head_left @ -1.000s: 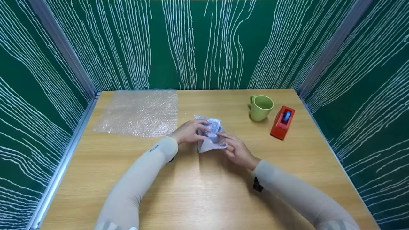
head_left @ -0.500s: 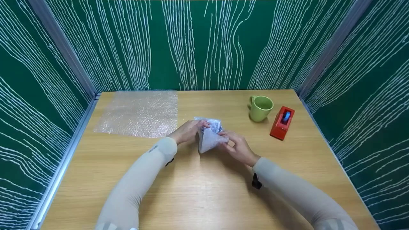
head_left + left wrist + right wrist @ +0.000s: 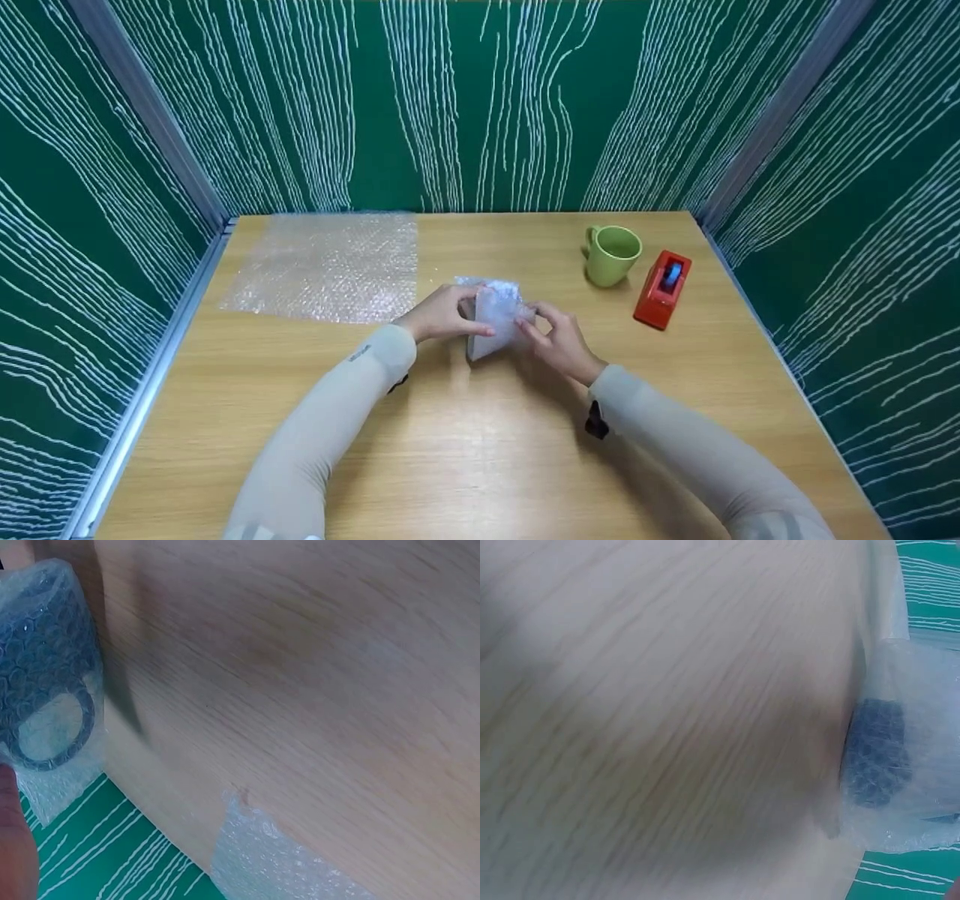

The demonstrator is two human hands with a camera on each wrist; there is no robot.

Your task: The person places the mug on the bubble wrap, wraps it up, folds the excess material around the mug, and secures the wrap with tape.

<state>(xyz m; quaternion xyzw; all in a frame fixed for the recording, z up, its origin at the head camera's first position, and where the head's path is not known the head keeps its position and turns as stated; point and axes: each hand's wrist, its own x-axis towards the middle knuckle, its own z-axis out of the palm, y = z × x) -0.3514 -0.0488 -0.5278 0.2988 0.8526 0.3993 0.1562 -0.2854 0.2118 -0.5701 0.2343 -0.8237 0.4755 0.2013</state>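
Observation:
Mid-table in the head view stands a dark mug wrapped in bubble wrap (image 3: 495, 324). The left wrist view shows the mug's round handle (image 3: 88, 716) through the clear plastic. My left hand (image 3: 441, 313) holds the bundle from its left, thumb across the front flap and the other fingers at its far side. On the right, my right hand (image 3: 566, 346) pinches the wrap's side edge between thumb and fingers. The dark mug wall (image 3: 877, 754) shows through the wrap in the right wrist view.
A flat sheet of bubble wrap (image 3: 330, 266) lies at the back left of the wooden table (image 3: 465, 465). A green mug (image 3: 613, 259) stands at the back right, with a red tape dispenser (image 3: 661, 292) beside it. Green panels with white lines (image 3: 480, 105) enclose the table.
The front flap of wrap has been folded up over the mug. My left thumb has come down onto it, while my right hand has kept to the bundle's right side.

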